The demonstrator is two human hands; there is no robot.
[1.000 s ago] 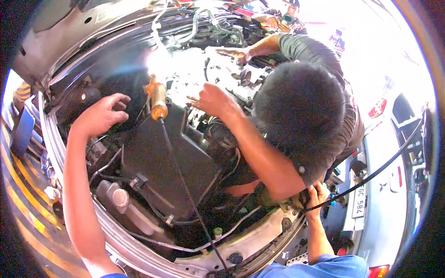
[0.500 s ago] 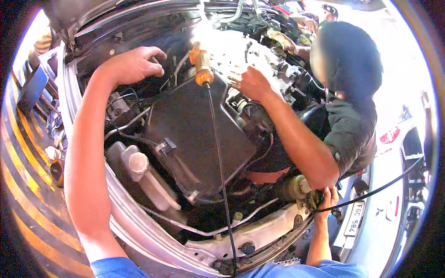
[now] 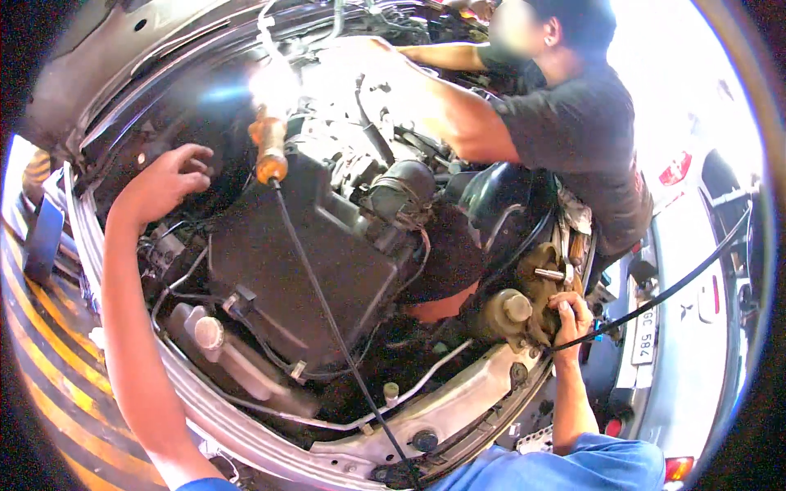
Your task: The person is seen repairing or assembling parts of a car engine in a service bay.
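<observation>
Filling most of the view is the open engine bay (image 3: 327, 270) of a car, its front rim (image 3: 270, 442) curving across the bottom. A large black cover (image 3: 303, 270) sits in the middle of it. Beyond, a co-worker in a dark shirt (image 3: 581, 139) leans in from the right, both arms reaching into the far part of the bay. A white vehicle (image 3: 679, 327) stands at the right edge, and a floor (image 3: 33, 352) striped in yellow and black shows at the left. An orange work lamp (image 3: 268, 147) hangs over the bay, glaring brightly at its top, with a black cable (image 3: 327, 319) running from it down over the cover to the front rim. The left hand (image 3: 164, 180) reaches to the dark far left of the bay, fingers (image 3: 192, 159) spread and loosely curled, gripping nothing I can make out; the lamp hangs just beside it to the right, apart from it. The right hand (image 3: 571, 319) is at the right side of the bay, fingers (image 3: 565, 304) clenched around a thin black hose (image 3: 671, 286) that runs off to the right, next to a yellowish capped reservoir (image 3: 508, 315).
</observation>
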